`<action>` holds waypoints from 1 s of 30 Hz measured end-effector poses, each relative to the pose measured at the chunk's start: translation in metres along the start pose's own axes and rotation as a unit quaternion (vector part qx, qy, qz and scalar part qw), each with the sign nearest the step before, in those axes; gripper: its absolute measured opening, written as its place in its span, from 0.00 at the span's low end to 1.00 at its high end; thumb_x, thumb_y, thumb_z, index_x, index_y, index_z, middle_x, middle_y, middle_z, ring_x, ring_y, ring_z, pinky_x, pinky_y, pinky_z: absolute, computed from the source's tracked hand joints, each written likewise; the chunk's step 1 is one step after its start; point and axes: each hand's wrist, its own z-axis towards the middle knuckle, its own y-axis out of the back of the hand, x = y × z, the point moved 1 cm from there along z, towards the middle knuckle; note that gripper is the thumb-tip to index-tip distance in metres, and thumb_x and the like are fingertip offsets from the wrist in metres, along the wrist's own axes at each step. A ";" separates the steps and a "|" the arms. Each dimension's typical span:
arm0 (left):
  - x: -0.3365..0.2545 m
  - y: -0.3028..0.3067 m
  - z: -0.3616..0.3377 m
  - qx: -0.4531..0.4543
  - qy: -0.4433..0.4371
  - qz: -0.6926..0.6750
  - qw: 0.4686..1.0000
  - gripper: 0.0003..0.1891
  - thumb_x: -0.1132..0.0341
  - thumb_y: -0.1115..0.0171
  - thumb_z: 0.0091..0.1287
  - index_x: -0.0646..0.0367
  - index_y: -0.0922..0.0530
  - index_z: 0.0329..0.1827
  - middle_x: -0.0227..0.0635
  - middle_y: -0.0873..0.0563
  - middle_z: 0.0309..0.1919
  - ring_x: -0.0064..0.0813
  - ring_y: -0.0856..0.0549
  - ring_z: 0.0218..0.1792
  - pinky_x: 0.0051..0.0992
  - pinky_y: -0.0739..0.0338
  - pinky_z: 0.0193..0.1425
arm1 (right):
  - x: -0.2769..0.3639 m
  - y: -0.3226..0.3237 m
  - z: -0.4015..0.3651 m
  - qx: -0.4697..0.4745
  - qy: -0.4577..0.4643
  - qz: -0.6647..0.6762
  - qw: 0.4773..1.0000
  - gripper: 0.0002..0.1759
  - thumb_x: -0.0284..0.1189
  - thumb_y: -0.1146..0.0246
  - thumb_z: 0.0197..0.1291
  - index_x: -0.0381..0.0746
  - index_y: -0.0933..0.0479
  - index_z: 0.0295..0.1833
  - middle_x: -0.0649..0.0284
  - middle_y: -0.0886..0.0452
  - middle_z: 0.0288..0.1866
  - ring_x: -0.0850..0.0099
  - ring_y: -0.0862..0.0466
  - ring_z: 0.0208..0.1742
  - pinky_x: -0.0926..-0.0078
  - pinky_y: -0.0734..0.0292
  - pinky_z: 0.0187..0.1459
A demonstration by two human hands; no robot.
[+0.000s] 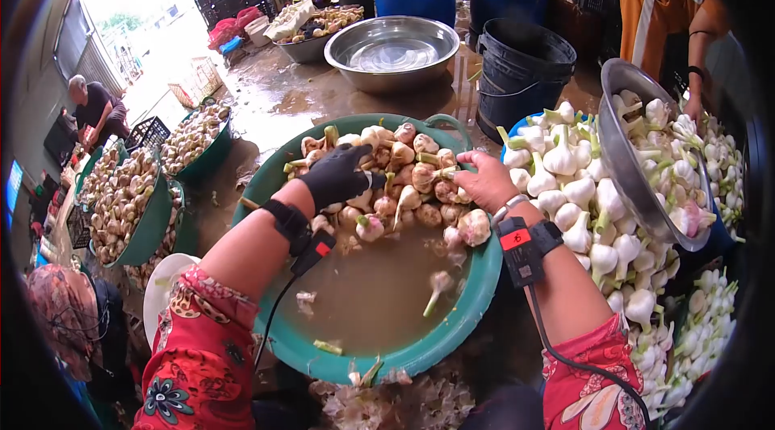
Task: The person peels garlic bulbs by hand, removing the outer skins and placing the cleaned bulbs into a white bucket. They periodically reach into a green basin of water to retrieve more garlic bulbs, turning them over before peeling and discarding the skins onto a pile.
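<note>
Wet floor [266,99], green tub [478,289] at centre, garlic bulbs [404,154] within.
Black bucket [517,83] stands off the tub's far right edge; white garlic [559,159] and a tilted metal bowl [638,180] crowd the right. Floor opens between far rim and metal basin [355,75]; inside the tub, near half is cloudy water [387,285] with scraps [328,347]. Bulbs, off-white to purplish-brown, lie heaped in the far half. Left hand [341,176], black-gloved, curls over the heap; right hand [489,182] touches its right side; cannot tell if either grips one.
</note>
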 end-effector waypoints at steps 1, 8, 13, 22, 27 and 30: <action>0.008 -0.004 0.022 -0.020 0.001 0.014 1.000 0.39 0.42 0.36 0.59 0.60 0.32 0.67 0.57 0.26 0.61 0.53 0.29 0.64 0.41 0.35 0.68 | 0.010 -0.001 0.008 0.019 -0.015 -0.039 0.999 0.25 0.37 0.33 0.50 0.34 0.23 0.52 0.53 0.16 0.43 0.69 0.16 0.46 0.74 0.24 0.51; 0.051 -0.023 0.117 0.073 0.071 -0.126 0.987 0.25 0.45 0.48 0.67 0.51 0.21 0.57 0.43 0.18 0.55 0.40 0.21 0.58 0.35 0.28 0.60 | -0.020 -0.064 0.080 0.023 0.055 -0.242 0.968 0.33 0.50 0.33 0.44 0.36 0.21 0.51 0.48 0.19 0.51 0.56 0.20 0.55 0.61 0.32 0.62; 0.054 -0.027 0.107 0.122 0.154 -0.192 0.962 0.24 0.45 0.48 0.67 0.51 0.21 0.58 0.41 0.17 0.54 0.38 0.20 0.57 0.33 0.27 0.57 | -0.023 -0.059 0.103 0.221 -0.053 -0.085 0.970 0.45 0.48 0.24 0.30 0.34 0.25 0.56 0.49 0.20 0.54 0.58 0.20 0.55 0.67 0.29 0.59; 0.033 -0.049 -0.018 0.216 0.179 -0.228 0.932 0.44 0.47 0.33 0.58 0.63 0.39 0.72 0.48 0.31 0.67 0.37 0.32 0.68 0.29 0.38 0.69 | -0.038 -0.091 0.035 0.429 -0.104 -0.046 0.896 0.57 0.54 0.26 0.36 0.36 0.37 0.71 0.50 0.28 0.66 0.63 0.26 0.64 0.71 0.30 0.62; 0.019 -0.062 -0.099 0.296 0.114 -0.192 0.929 0.38 0.50 0.33 0.60 0.57 0.34 0.70 0.49 0.22 0.59 0.36 0.24 0.62 0.30 0.35 0.68 | 0.021 -0.087 -0.055 0.367 0.009 -0.191 0.910 0.50 0.55 0.29 0.41 0.39 0.33 0.67 0.47 0.25 0.61 0.54 0.26 0.63 0.66 0.34 0.65; 0.014 -0.042 -0.125 0.267 0.028 -0.159 0.950 0.23 0.58 0.34 0.64 0.56 0.22 0.60 0.43 0.16 0.51 0.31 0.18 0.51 0.28 0.27 0.60 | 0.038 -0.081 -0.090 0.359 0.079 -0.219 0.904 0.43 0.50 0.29 0.44 0.39 0.29 0.64 0.47 0.22 0.57 0.54 0.22 0.58 0.66 0.30 0.61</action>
